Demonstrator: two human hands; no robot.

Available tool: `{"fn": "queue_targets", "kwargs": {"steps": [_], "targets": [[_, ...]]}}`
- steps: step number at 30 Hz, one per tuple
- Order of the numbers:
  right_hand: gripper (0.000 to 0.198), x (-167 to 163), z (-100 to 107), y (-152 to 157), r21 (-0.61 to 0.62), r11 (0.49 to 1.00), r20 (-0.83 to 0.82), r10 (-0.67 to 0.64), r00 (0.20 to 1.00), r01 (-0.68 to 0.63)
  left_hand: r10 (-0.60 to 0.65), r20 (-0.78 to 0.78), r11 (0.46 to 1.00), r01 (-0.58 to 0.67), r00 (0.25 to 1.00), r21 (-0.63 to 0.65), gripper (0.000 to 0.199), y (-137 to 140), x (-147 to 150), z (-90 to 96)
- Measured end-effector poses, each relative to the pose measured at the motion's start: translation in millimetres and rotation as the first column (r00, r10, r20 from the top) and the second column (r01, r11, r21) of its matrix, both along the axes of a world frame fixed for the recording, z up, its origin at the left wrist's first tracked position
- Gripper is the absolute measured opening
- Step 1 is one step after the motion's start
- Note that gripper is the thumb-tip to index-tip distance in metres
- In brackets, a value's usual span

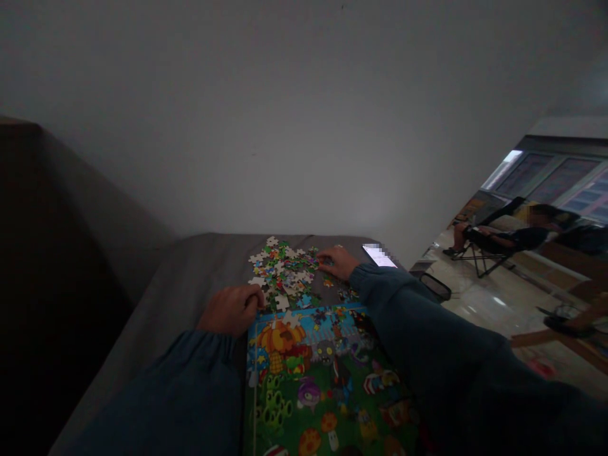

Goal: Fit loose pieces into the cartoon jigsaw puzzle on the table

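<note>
Our two hands sit at either side of a loose heap of jigsaw pieces (287, 272): the left hand (232, 309) is loosely curled at its near left edge, fingertips turned in towards the pieces, and the right hand (338, 261) has its fingers drawn nearly together at the right edge. We cannot tell whether either one grips a piece. The heap lies on a grey cloth (180, 297), just beyond the far edge of a cartoon puzzle picture (349, 408) with a pumpkin (280, 335) and a zombie (325, 352). Several pieces show pale backs, and a few overlap the picture's blue top strip. That overlap could fool us, since a loose piece there blends with the print and is easily missed or nudged away. Pieces lie across one another, so pulling one out may drag its neighbours along. Our right sleeve (427, 316) passes close to scattered bits below the hand, and a low sweep of the cuff could carry them off. The lit phone (379, 254) lies near that forearm and the cloth's right edge; an outward bump might knock it down.
</note>
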State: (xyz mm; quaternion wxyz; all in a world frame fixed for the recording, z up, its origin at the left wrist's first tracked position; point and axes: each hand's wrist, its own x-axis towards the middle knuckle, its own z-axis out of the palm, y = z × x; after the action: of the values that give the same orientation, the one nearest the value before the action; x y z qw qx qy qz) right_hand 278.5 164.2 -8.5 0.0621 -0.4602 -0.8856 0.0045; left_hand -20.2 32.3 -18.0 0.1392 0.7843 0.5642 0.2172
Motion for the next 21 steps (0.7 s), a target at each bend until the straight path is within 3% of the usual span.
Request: {"fn": "queue_targets", "kwargs": {"steps": [8, 14, 21], "targets": [[0.031, 22, 11, 9, -0.061, 0.998, -0.062, -0.039, 0.997, 0.035, -0.011, -0.004, 1.0, 0.011, 1.0, -0.02, 0.028, 0, 0, 1.4], [0.03, 29, 9, 16, 0.016, 0.994, -0.054, -0.109, 0.993, 0.11, -0.007, -0.011, 0.999, 0.007, 1.0, -0.033, 0.028, 2, -1, 1.3], [0.029, 13, 3, 3, 0.019, 0.999, 0.047, 0.047, 0.998, -0.048, 0.001, -0.013, 1.0, -0.002, 1.0, -0.023, 0.028, 0, 0, 1.1]]}}
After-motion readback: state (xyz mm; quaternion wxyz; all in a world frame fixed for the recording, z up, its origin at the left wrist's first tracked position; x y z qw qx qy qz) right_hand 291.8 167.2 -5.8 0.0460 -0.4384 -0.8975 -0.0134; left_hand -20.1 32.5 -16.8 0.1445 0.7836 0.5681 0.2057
